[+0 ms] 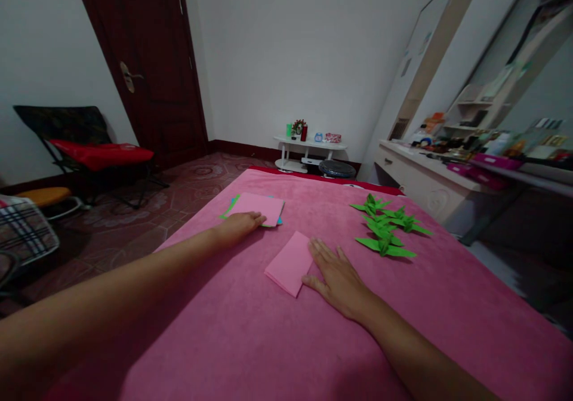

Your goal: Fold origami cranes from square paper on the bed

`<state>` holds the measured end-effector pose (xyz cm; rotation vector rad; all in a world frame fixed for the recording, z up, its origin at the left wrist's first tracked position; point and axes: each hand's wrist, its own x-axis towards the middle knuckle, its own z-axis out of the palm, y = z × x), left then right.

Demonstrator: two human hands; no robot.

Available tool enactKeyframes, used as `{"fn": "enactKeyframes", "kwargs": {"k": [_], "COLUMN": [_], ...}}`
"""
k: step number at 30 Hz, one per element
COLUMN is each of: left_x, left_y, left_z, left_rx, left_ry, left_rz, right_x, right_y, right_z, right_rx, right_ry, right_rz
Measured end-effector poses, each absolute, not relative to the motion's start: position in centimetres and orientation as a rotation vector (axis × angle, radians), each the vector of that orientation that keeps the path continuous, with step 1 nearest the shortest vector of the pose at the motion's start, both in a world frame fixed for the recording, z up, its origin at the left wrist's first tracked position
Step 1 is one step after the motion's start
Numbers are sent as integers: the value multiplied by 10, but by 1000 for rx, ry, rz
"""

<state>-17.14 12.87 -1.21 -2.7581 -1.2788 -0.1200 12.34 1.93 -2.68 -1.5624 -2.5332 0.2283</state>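
Left hand [239, 225] seemingly flat on the paper stack [257, 207]; right hand [335, 273] open beside folded pink sheet [290, 262].

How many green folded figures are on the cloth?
4 green folded figures, clustered right of the right hand: farthest, rightmost, middle, nearest. They overlap, so one may be hidden.

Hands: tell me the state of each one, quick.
Left hand: open, fingers resting on the paper stack, gripping nothing.
Right hand: open, flat on the pink cloth, beside the folded pink paper.
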Motion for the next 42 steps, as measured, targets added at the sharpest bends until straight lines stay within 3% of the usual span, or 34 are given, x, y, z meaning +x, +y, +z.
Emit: {"fn": "enactKeyframes", "kwargs": {"k": [8,14,16,26,31,35,42], "left_x": [-216,-158,-137,-128,-122,-123,-127], "left_y": [144,62,28,-17,-20,-20,-21], "left_z": [-3,22,23,-15,-9,-13,-17], "left_rx": [-2704,-2910,-3098,-3136,-3155,-3128,-3069], "left_ry": [-1295,-975,-738,-831,-750,-791,-818], "left_rz": [-75,-442,-385,-375,-508,-501,-488], "right_x": [123,122,123,109,90,97,125], "right_y": [18,18,18,-1,-34,-16,44], "right_z": [-23,-25,-28,-14,-9,-11,-21], "right_rx": [-1565,-1572,-1565,-1393,-1098,-1266,-1647], "right_ry": [-2532,-2524,-2522,-2510,-2712,-2691,-2487], "right_rz": [268,241,228,26,386,465,258]}}
